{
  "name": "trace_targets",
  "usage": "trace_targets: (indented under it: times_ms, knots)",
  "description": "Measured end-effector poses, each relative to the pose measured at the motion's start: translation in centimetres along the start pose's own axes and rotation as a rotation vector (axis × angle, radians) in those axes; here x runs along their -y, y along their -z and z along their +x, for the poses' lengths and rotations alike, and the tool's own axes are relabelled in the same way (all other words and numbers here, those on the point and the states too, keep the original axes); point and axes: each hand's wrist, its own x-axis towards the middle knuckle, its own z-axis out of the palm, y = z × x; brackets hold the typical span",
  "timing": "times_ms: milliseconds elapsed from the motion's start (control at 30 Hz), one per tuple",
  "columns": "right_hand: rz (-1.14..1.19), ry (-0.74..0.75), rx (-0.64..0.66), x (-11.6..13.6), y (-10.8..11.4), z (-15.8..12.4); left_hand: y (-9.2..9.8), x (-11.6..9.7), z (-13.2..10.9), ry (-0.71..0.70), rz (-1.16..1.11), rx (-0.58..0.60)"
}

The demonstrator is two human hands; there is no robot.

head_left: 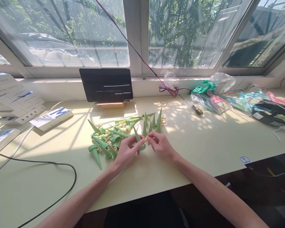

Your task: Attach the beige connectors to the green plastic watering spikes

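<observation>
My left hand (129,147) is closed around a green plastic cone-shaped spike (136,135), its tip pointing up and to the left. Close beside it, my right hand (161,145) pinches a small yellowish piece (145,138) against the spike's side. Fingers partly cover where the two parts meet. To the left and behind my left hand lies a loose pile of similar green spikes (103,144), many with yellowish ends. Several more spikes (153,121) stand upright just beyond my hands, tips up.
A dark tablet (106,85) leans on a stand at the back. White boxes (11,98) are stacked at left, with a black cable (68,165) nearby. A screwdriver (197,110), plastic-bagged items (218,103) and a black strapped device (272,112) lie at right.
</observation>
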Motion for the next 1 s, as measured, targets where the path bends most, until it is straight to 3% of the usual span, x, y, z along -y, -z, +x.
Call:
trace_targets:
  times_ms: [333, 667, 1000]
  knots:
    - [0.076, -0.032, -0.279, -0.62, 0.74, 0.52, -0.11, 0.47, 0.03, 0.044, 0.02, 0.034]
    - [0.0, -0.047, -0.251, -0.57, 0.64, 0.45, -0.39, 0.23, -0.04, 0.07, 0.088, 0.005]
    - [-0.105, 0.006, -0.242, -0.37, 0.56, 0.43, -0.67, 0.08, -0.76, -0.038, 0.419, -0.089]
